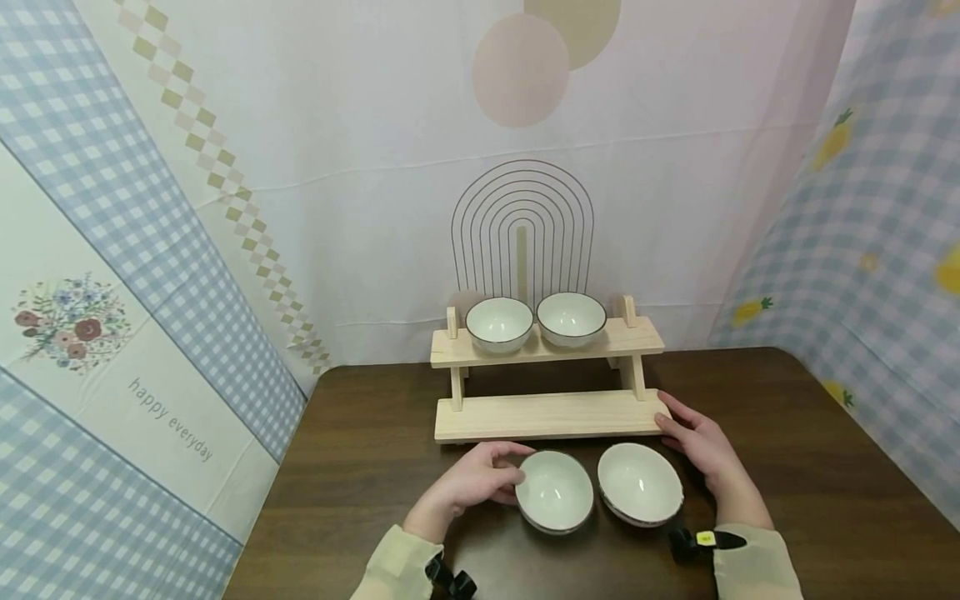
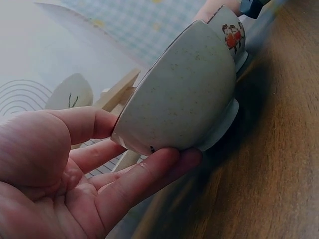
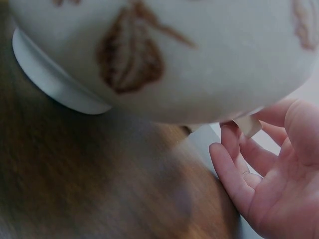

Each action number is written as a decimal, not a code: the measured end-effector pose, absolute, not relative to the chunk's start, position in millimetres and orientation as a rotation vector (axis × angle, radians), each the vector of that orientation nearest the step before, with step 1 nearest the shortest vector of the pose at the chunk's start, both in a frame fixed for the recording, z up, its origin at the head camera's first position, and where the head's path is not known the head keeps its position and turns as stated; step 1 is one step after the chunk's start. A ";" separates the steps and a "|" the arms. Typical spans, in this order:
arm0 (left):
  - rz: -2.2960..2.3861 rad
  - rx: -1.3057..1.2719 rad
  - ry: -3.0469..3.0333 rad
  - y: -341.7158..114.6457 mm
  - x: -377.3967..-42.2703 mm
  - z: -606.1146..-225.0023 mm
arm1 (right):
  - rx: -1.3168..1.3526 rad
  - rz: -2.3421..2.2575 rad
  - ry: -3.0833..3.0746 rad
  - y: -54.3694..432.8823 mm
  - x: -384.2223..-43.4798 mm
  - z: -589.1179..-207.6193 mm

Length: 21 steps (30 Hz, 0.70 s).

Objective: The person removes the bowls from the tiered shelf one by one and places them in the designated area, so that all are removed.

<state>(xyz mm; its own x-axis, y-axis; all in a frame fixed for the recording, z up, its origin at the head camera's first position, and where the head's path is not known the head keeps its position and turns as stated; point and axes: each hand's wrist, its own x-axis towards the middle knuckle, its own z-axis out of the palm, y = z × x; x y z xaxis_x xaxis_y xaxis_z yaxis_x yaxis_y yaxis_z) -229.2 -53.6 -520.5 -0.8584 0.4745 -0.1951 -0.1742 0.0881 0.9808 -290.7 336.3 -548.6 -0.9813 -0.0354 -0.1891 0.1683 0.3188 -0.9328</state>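
Observation:
My left hand (image 1: 483,479) grips a white bowl (image 1: 555,492) in front of the wooden rack. In the left wrist view, the thumb lies at the rim and other fingers support the speckled outer side of the bowl (image 2: 184,84). My right hand (image 1: 701,446) pinches the right end of the lower board of the two-tier wooden rack (image 1: 551,415). Close to that hand stands another white bowl (image 1: 641,483), its rim looking doubled; I cannot tell whether bowls are stacked there. The right wrist view shows a brown leaf pattern on a bowl (image 3: 209,74), partly hiding the rack.
On the rack's upper board sit two dark-rimmed white bowls, a left one (image 1: 499,325) and a right one (image 1: 572,319). The rack stands near the back of the dark wooden table (image 1: 360,467). Patterned cloths (image 1: 375,208) hang behind and at both sides.

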 end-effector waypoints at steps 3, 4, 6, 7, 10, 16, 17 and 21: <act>1.817 0.293 1.904 -53.5 -228.9 -520.0 | 0.128 -1.728 2.405 336.0 -290.2 -547.9; 1.817 0.293 1.903 -53.6 -228.8 -520.0 | 0.129 -1.728 2.405 336.0 -290.0 -547.6; 1.815 0.293 1.905 -53.7 -228.7 -520.0 | 0.130 -1.726 2.405 336.0 -289.8 -547.1; 1.814 0.293 1.905 -53.7 -228.7 -519.9 | 0.131 -1.726 2.404 336.0 -289.9 -547.0; 1.810 0.294 1.907 -53.6 -228.5 -519.5 | 0.132 -1.725 2.405 336.1 -289.5 -546.6; 1.799 0.293 1.914 -52.7 -228.0 -518.6 | 0.135 -1.724 2.406 336.2 -289.3 -546.4; 1.798 0.295 1.913 -52.5 -227.6 -518.4 | 0.137 -1.724 2.406 336.1 -289.2 -546.4; 1.793 0.297 1.911 -52.3 -227.2 -518.4 | 0.143 -1.718 2.408 336.0 -289.3 -546.1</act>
<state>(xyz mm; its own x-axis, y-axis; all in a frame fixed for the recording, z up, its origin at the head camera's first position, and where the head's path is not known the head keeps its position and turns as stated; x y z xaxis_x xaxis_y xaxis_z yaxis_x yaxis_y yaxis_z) -227.2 -52.3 -518.4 -0.8517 0.4815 -0.2067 -0.1758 0.1090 0.9784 -289.3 336.0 -546.1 -0.9791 -0.0260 -0.2016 0.1822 0.3275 -0.9271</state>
